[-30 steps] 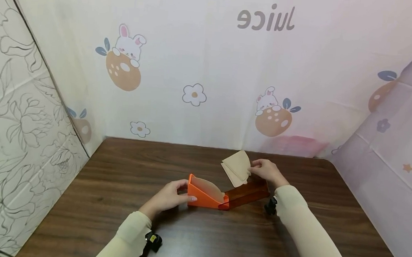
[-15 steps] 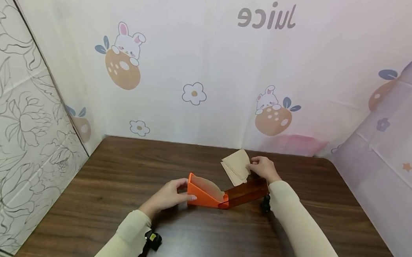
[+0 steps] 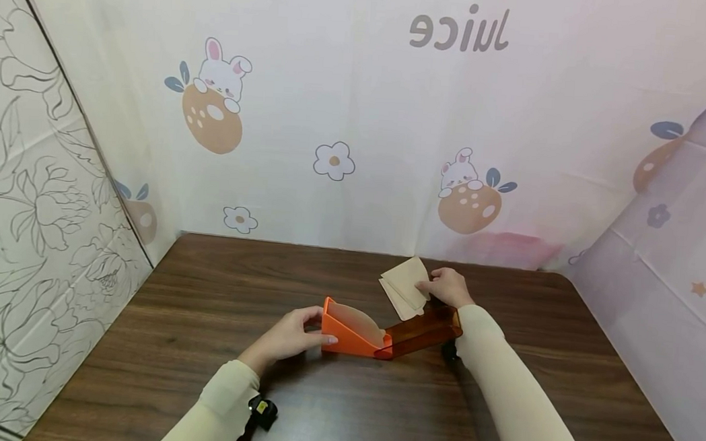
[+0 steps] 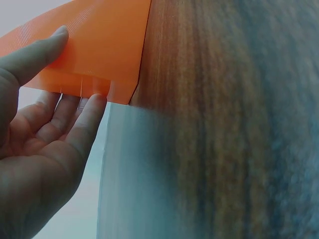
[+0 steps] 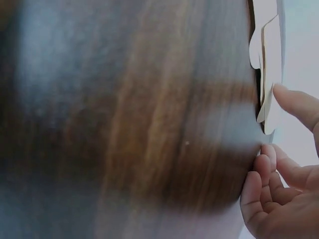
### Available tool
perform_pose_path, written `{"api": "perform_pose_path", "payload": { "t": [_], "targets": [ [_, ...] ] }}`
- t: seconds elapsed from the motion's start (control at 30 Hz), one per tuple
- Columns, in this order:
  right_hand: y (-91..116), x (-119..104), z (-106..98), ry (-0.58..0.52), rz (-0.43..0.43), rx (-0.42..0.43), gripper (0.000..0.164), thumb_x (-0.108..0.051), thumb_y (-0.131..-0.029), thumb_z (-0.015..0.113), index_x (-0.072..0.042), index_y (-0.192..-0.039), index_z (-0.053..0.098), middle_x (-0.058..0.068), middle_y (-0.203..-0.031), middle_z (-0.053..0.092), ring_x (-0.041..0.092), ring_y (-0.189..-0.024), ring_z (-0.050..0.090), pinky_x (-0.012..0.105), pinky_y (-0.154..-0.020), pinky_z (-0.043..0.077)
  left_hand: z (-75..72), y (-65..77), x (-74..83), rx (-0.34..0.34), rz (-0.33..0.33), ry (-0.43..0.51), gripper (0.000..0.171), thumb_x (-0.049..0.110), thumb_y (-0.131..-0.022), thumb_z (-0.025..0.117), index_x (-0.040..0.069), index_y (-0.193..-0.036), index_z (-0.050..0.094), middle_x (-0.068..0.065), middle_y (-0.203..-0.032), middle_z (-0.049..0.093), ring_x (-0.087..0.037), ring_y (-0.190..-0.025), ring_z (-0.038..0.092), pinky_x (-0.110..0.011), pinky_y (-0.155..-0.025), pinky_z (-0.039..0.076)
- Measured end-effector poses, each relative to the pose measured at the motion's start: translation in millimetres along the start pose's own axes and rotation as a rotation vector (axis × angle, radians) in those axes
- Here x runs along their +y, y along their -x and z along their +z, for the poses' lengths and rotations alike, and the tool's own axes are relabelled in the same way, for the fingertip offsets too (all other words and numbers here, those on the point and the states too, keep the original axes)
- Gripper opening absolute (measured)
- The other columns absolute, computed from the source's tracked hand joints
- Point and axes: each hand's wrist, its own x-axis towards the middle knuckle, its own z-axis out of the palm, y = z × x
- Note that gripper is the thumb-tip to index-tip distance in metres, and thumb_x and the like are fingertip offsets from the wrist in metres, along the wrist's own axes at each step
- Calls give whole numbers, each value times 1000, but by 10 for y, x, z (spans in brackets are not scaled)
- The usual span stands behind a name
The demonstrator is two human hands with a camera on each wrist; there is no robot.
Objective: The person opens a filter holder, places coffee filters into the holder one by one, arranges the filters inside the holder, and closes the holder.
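My left hand (image 3: 288,336) grips the tall end of an orange coffee filter holder (image 3: 346,338), thumb on the near side and fingers behind. In the left wrist view, the thumb lies flat on the orange wall (image 4: 94,45), with fingertips at its end. Tan paper coffee filters (image 3: 356,319) stand inside the holder. Its see-through brown lid (image 3: 421,334) is swung out to the right. Farther back, a few loose paper filters (image 3: 406,283) lie overlapping on the table. My right hand (image 3: 451,287) touches their right edge with the thumb; its other fingers are bent, apart from the paper.
Everything rests on a dark wood-grain table (image 3: 221,287). A printed curtain (image 3: 335,111) hangs along its back edge, and more patterned cloth (image 3: 685,254) borders the right side. The lid's raised end lies close to my right sleeve (image 3: 482,329).
My right hand has shifted slightly left, and its thumb now overlaps the loose filters' edge. The left hand and the holder look unmoved.
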Motion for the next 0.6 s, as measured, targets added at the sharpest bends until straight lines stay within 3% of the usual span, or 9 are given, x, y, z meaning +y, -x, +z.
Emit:
{"api": "perform_pose_path", "payload": {
  "t": [0.37,0.6],
  "targets": [
    [-27,-69,-25,19,54,-38,59,-26,-89,75,16,-127,58,32,-129,58,45,-113,57,51,-93,49,9,8,7,2,-6,5,27,11,-91,75,5,-115,67,-4,-110,69,-25,-107,62,-45,-95,48],
    [-25,-120,-51,-29,113,-75,54,-23,-88,76,13,-125,61,29,-128,59,41,-112,57,48,-92,50,6,-11,-28,-5,1,12,28,10,-91,75,4,-117,66,-4,-111,69,-25,-108,62,-43,-95,48]
  ]
}}
